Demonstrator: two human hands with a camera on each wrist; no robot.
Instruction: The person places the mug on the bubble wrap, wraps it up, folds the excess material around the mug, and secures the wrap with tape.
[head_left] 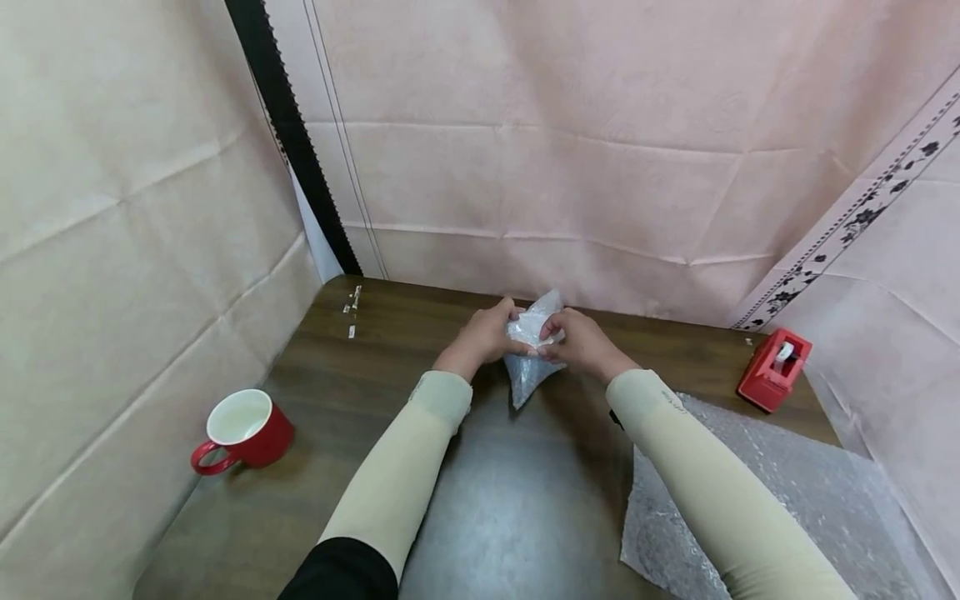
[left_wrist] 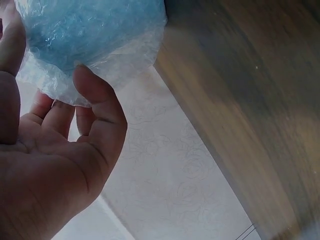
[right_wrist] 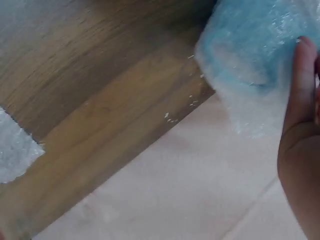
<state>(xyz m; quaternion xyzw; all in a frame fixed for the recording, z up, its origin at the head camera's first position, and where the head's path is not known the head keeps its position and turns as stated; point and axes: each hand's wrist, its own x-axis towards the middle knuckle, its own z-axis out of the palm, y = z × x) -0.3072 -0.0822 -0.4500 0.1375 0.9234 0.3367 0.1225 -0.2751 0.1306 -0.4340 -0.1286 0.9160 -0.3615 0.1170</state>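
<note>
A bundle of bubble wrap (head_left: 534, 323) with pointed ends is held above the far part of the table, and something light blue shows through the layers (left_wrist: 95, 25). Through the plastic in the right wrist view, a curved blue loop (right_wrist: 267, 82) shows on the wrapped thing. My left hand (head_left: 487, 333) grips the bundle from its left, the fingers curled at the edge of the wrap. From the right, my right hand (head_left: 585, 340) pinches the wrap, its thumb lying along the plastic. What exactly is wrapped is hidden by the layers.
A red mug (head_left: 258, 433) with a white inside stands at the table's left edge. At the right lie a red tape dispenser (head_left: 775, 371) and a flat sheet of bubble wrap (head_left: 780, 492), partly under my right forearm. Small tape pieces (head_left: 352, 332) stick to the table at the back left.
</note>
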